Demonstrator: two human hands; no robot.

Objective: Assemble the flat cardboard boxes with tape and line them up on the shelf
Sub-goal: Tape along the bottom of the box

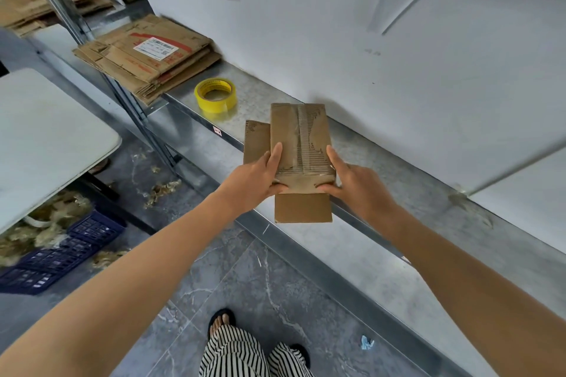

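A small brown cardboard box [298, 138], worn and with torn corrugation on top, rests on the front part of the metal shelf [382, 193]. Its flaps stick out to the left and over the shelf's front edge. My left hand [260, 177] grips its near left side, thumb on top. On the near right corner, my right hand [346, 180] holds the box. A yellow tape roll [215, 94] lies flat on the shelf beyond the box to the left. A stack of flat cardboard boxes [147, 55] lies further left on the shelf.
A white wall backs the shelf. More flattened cardboard [33, 6] lies on a shelf at the far left. A white table [46, 138] stands at the left, with a blue crate [61, 251] and straw-like litter beneath. Grey tiled floor below.
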